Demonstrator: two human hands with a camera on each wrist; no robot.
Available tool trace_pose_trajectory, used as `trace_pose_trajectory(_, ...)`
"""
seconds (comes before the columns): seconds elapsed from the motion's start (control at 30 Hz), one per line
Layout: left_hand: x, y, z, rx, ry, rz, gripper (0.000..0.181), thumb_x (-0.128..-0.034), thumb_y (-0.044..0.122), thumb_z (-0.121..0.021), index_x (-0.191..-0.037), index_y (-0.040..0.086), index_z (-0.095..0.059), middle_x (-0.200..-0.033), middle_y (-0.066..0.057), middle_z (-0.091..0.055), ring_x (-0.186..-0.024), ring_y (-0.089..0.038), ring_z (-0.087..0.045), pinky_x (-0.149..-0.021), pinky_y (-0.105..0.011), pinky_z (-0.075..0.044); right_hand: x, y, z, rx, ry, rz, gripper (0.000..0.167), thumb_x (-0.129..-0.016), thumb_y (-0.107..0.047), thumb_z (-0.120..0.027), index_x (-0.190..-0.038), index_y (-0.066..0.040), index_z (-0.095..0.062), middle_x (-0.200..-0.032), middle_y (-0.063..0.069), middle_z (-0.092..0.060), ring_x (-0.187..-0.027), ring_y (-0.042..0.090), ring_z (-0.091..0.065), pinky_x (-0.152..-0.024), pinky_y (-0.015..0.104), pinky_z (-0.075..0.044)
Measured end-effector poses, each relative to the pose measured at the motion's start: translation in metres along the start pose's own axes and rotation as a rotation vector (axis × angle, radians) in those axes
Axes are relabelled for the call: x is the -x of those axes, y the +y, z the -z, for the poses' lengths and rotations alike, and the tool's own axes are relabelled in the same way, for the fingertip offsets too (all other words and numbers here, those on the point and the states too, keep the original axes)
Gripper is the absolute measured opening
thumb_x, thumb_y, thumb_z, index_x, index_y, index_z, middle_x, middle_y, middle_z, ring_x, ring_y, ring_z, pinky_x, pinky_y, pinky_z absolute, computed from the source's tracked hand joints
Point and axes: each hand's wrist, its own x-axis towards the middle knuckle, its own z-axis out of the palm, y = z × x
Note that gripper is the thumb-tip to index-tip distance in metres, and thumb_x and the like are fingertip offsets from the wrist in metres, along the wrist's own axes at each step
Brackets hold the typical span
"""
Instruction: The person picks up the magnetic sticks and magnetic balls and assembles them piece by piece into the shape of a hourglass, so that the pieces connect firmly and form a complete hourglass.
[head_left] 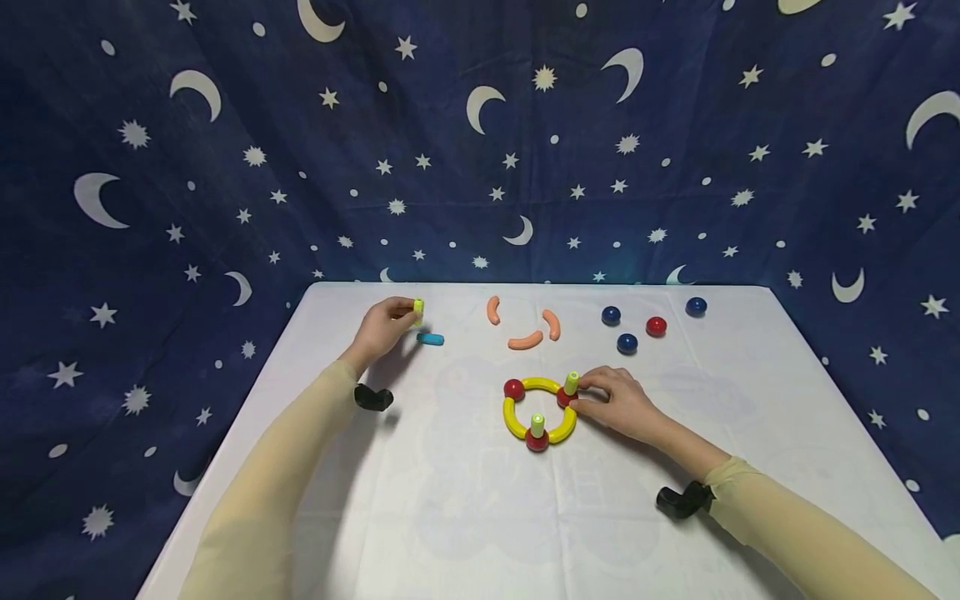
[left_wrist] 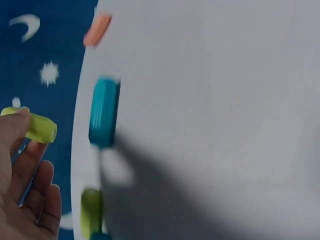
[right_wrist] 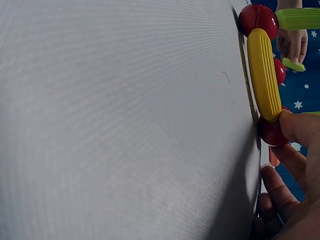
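Assembly seems underway, with the left hand (head_left: pixel 385 327) pinching a green rod (head_left: pixel 418 312) that likely needs carrying right to the yellow-and-red ring (head_left: pixel 538 383) the right hand (head_left: pixel 621 404) pinches.

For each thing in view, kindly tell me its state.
Green stick: pinched by left grip
Ring of yellow arcs and red balls: closed
Ring's right ball: held by right grip
Two ring sticks: upright
Ring's left ball: without stick
Blue stick: lying flat
Blurred green stick: seemingly lying
Teal piece: cut off, unclear
Three orange pieces: separate
Three blue balls: loose
Single red ball: loose
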Motion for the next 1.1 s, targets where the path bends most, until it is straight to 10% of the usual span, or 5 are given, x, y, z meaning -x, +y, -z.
trace_pose_trajectory(0.6, 0.049, 0.057, -0.098, 0.106, -0.386, -0.255, 0.027, -0.0988, 0.030, -0.071, -0.123, 0.018, -0.071, -0.111, 0.009, -0.070, -0.106, -0.011, -0.063, -0.093, -0.036, -0.050, 0.001, -0.001, -0.001, 0.009, 0.002, -0.006, 0.041, -0.091, -0.044, -0.077, -0.119, -0.014, -0.075, -0.123, 0.004, -0.065, -0.122, 0.033, -0.048, -0.101, 0.058, -0.040)
trace_pose_trajectory(1.1, 0.059, 0.055, -0.116, 0.157, -0.407, -0.255, 0.027, -0.1000, 0.028, -0.069, -0.124, 0.017, -0.069, -0.113, 0.007, -0.070, -0.108, -0.012, -0.062, -0.096, -0.036, -0.049, 0.001, 0.000, -0.002, 0.009, 0.007, -0.016, 0.041, -0.090, -0.044, -0.078, -0.118, -0.015, -0.075, -0.122, 0.003, -0.064, -0.122, 0.032, -0.047, -0.100, 0.057, -0.040)
